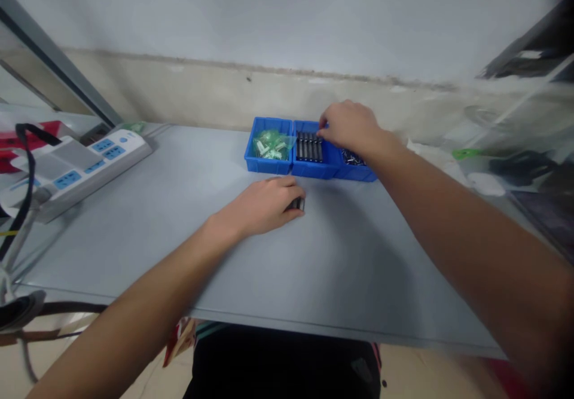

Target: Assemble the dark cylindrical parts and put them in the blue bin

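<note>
My left hand (pixel 271 206) rests on the table with its fingers curled around a small dark block (pixel 295 203) that has a pale edge; most of it is hidden. Above the middle blue bin (pixel 309 168), my right hand (pixel 352 125) has its thumb and fingers bent together at the right end of a row of dark, slim parts (pixel 308 146). Whatever the right fingertips pinch, if anything, is hidden. The left blue bin (pixel 269 166) holds a green-tinted plastic bag (pixel 271 146) with pale pieces. Small shiny metal pieces (pixel 352 158) lie in the right bin (pixel 356 173), partly under my right wrist.
A white power strip (pixel 89 166) with blue sockets and cables stands on the left of the grey table (pixel 215 279). The wall (pixel 201 94) rises behind the bins. Plastic wrapping and a green item (pixel 466 154) lie at the right.
</note>
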A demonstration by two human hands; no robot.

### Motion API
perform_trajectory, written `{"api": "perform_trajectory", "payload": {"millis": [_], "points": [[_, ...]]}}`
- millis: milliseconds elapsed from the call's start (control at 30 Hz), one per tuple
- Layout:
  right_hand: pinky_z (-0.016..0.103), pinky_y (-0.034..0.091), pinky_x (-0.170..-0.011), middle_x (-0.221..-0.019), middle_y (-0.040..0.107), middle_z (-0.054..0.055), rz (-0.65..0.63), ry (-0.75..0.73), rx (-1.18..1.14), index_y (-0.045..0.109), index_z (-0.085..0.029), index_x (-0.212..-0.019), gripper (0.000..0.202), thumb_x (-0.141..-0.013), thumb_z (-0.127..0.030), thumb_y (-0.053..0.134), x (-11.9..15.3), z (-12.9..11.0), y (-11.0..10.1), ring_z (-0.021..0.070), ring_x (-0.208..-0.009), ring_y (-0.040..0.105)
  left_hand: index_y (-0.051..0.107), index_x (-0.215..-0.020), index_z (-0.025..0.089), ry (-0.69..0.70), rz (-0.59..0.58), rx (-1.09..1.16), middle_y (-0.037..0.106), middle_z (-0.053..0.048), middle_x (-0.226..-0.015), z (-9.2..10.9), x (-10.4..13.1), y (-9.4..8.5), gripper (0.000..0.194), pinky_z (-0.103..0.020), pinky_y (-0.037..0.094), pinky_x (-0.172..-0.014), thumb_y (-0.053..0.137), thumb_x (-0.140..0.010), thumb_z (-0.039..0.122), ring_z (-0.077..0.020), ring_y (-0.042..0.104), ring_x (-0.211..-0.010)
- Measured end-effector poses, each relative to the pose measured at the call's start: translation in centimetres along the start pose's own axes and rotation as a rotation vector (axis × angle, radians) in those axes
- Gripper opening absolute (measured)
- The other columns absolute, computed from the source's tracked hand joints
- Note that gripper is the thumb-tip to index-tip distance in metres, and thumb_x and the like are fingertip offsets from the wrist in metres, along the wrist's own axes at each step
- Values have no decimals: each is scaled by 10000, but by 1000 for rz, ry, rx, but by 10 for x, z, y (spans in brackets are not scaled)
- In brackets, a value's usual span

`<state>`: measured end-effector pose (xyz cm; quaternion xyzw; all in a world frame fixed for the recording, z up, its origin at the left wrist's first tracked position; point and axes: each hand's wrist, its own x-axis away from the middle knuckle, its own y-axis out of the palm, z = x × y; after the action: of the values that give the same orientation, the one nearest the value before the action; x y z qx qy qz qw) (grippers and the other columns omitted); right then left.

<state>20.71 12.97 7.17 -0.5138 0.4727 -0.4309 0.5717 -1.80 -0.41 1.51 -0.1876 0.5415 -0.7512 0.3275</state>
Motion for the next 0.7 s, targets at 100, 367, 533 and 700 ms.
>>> {"api": "perform_trajectory", "payload": {"millis": [100, 367, 533, 700], "points": [[527, 523, -1011, -1189, 802, 243, 133, -27, -110, 864, -105, -1255, 362, -1034, -317, 670, 19, -9, -14, 403, -1177, 719, 786, -1248, 197, 8, 11, 6, 750, -95, -1240, -3, 0, 1, 216, -409, 590, -915, 672, -1110, 317, -285, 756, -1109], [413, 450, -815, -985, 808, 110, 203, -142, -350, 868, -210, -1148, 359, -1075, -395, 569, 105, -40, 1, 283, -915, 698, 786, -1248, 171, 8, 19, 10, 747, -123, -1285, -7, -2, 1, 249, -427, 591, -943, 649, -1103, 319, -304, 752, -1130], [399, 421, -796, -1014, 817, 99, 104, -213, -386, 850, -200, -1106, 306, -1043, -323, 577, 136, -33, 34, 272, -921, 691, 787, -1201, 157, -14, 21, 12, 753, -136, -1244, -7, -5, 2, 237, -413, 587, -936, 675, -1050, 303, -299, 744, -1121], [384, 406, -787, -1070, 809, 100, -46, -313, -345, 834, -200, -1135, 290, -980, -241, 593, 139, -23, 41, 278, -967, 683, 784, -1284, 174, -37, 31, 13, 752, -126, -1246, -12, -4, -1, 351, -403, 580, -922, 692, -1018, 383, -282, 739, -1064]]}}
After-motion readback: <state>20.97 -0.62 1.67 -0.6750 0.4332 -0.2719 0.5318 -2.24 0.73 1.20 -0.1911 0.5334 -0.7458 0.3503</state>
